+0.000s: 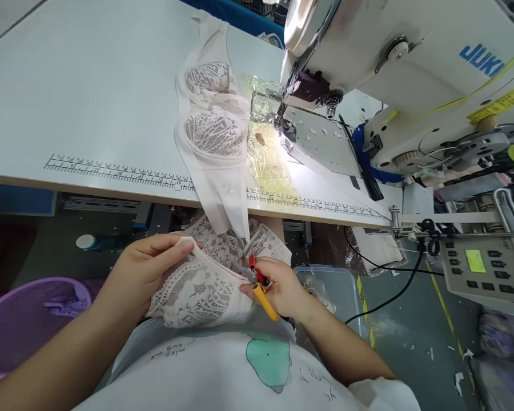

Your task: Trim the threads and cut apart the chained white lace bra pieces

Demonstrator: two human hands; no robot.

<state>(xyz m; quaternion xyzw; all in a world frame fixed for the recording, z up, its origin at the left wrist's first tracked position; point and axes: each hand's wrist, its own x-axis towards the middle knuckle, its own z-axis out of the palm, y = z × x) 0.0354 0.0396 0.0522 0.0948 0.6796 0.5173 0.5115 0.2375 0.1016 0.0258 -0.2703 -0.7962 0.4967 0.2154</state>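
My left hand grips a white lace bra piece in my lap, fingers closed over its upper edge. My right hand is closed on small thread snips with red and yellow handles, the blades touching the lace piece's right edge. The lace piece is linked by a white band to more lace bra pieces that lie on the white table near the sewing machine's needle.
A white Juki sewing machine stands at the right with a control panel below it. A purple basket sits on the floor at left, a clear plastic bin at right. A ruler scale runs along the table's front edge.
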